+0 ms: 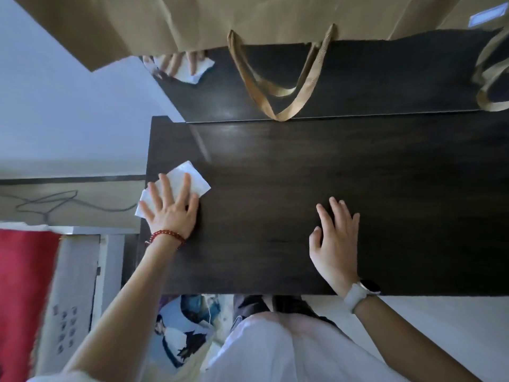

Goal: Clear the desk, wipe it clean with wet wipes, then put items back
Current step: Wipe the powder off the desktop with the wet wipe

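The desk [303, 205] is very dark brown, nearly black, with a fine wood grain, and the wet wipe [190, 177] on it is plain white. The paper bags [192, 20] are tan-brown with handles [300, 86] of a more golden brown, and one bag carries a pale blue label [486, 17]. The left wrist wears a bracelet [166, 236] of dark red beads, the right wrist a white watch band [355, 295] with a black watch face.
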`<state>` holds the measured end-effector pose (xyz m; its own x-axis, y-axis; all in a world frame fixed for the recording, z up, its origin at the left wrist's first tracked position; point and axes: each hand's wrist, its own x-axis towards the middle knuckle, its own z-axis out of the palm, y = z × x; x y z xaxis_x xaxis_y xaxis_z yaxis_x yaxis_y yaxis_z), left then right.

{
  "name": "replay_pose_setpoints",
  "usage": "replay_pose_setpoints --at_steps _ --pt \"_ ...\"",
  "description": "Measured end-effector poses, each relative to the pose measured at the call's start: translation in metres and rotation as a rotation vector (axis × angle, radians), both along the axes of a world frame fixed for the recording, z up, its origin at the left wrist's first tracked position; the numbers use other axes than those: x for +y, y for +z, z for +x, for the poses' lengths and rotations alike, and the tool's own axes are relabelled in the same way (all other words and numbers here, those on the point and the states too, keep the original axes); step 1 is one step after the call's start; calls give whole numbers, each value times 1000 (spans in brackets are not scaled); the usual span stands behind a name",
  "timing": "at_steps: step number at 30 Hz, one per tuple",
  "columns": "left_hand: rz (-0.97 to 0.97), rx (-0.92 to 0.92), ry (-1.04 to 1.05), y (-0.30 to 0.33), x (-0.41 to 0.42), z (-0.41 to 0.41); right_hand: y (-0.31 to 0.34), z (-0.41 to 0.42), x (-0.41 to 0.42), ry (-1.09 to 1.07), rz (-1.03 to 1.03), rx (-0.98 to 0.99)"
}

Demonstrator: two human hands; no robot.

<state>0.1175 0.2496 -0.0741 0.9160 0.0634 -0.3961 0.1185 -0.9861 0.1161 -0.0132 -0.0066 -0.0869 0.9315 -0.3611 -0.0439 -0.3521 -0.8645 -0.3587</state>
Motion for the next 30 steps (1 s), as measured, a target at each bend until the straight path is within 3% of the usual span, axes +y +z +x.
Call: replay_pose_setpoints --at_steps 7,13,20,24,25,27,30 --pt "-25 11 -123 -5 20 -109 3 -15 24 193 66 -50" --pt "-63 -38 23 -4 31 -125 6 -57 45 133 143 -83" --pt "-198 -73 -582 -11 -36 -172 9 -114 67 -30 250 -179" --pt "-392 -106 -816 -9 -64 -177 24 -151 66 -156 268 -187" --pt "-499 -91 -809 -5 -74 -186 29 -161 63 -201 293 -191" --pt "-749 107 -623 17 -93 -208 39 -178 55 -298 381 -215" --pt "-900 234 -288 30 -118 -228 58 -195 41 -415 546 -238"
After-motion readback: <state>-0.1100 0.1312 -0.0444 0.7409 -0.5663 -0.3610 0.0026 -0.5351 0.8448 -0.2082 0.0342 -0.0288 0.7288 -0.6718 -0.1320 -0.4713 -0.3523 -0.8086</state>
